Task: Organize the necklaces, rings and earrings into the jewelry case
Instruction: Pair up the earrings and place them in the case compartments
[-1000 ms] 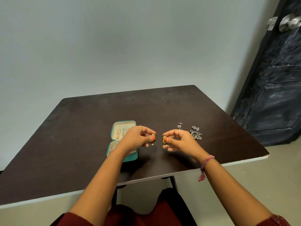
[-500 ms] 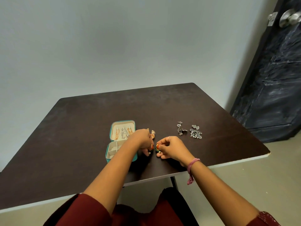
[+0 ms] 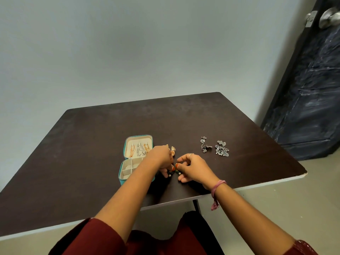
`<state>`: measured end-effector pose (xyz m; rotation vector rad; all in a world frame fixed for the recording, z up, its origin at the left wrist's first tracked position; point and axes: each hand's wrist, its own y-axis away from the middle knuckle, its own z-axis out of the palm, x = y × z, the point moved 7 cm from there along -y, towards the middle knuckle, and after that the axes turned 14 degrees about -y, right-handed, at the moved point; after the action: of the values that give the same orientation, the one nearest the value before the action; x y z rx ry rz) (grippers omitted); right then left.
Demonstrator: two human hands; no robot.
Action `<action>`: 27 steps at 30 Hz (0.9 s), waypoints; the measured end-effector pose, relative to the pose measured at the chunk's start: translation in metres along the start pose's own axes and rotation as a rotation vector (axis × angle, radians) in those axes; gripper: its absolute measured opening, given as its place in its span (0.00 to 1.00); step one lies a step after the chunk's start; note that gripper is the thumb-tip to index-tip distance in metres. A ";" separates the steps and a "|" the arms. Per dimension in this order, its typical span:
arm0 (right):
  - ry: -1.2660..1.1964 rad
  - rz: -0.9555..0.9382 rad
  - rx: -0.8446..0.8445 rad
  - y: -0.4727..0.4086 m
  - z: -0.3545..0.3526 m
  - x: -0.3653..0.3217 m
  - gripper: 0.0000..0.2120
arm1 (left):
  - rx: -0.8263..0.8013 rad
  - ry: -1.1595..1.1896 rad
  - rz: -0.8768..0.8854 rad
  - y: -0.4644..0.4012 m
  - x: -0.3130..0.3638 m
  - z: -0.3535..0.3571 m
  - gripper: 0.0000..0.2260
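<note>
Head view: both hands are low over the table [image 3: 88,144], just right of the open teal case [image 3: 137,159]. Between the fingertips sits a small dark earring pair [image 3: 173,172], green and pearl-tipped as far as I can tell. They are tiny, so detail is hard to read.

The left hand [image 3: 161,159] curls its fingers down onto one piece, a pinch at the fingertips. The right hand [image 3: 193,169] answers with thumb and forefinger nipped on the other piece, its remaining fingers loosely bent. The two hands nearly touch at the tips.

These will be feather-light, hard little things with thin posts or hooks, and I'd say easy to bend and easy to fumble. Best taken by the solid body, not the wire.

Inside the case lid hang several long chains or drops. The lower tray's divided compartments look mostly bare. Gold earrings [image 3: 172,150] lie just beyond the left hand, beside the case. Well to the right, a silver piece [image 3: 204,147] and a silver cluster [image 3: 221,150] wait on the table, not yet packed.
</note>
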<state>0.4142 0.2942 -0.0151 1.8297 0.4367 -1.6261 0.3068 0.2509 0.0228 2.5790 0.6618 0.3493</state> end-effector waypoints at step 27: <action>1.091 -0.569 0.177 -0.023 -0.116 -0.077 0.08 | 0.014 1.451 0.136 -0.021 0.101 0.036 0.05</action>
<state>0.4736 0.3994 0.0574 2.8013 1.4057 -0.7987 0.3971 0.3055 -0.0054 1.9860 0.8559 2.2909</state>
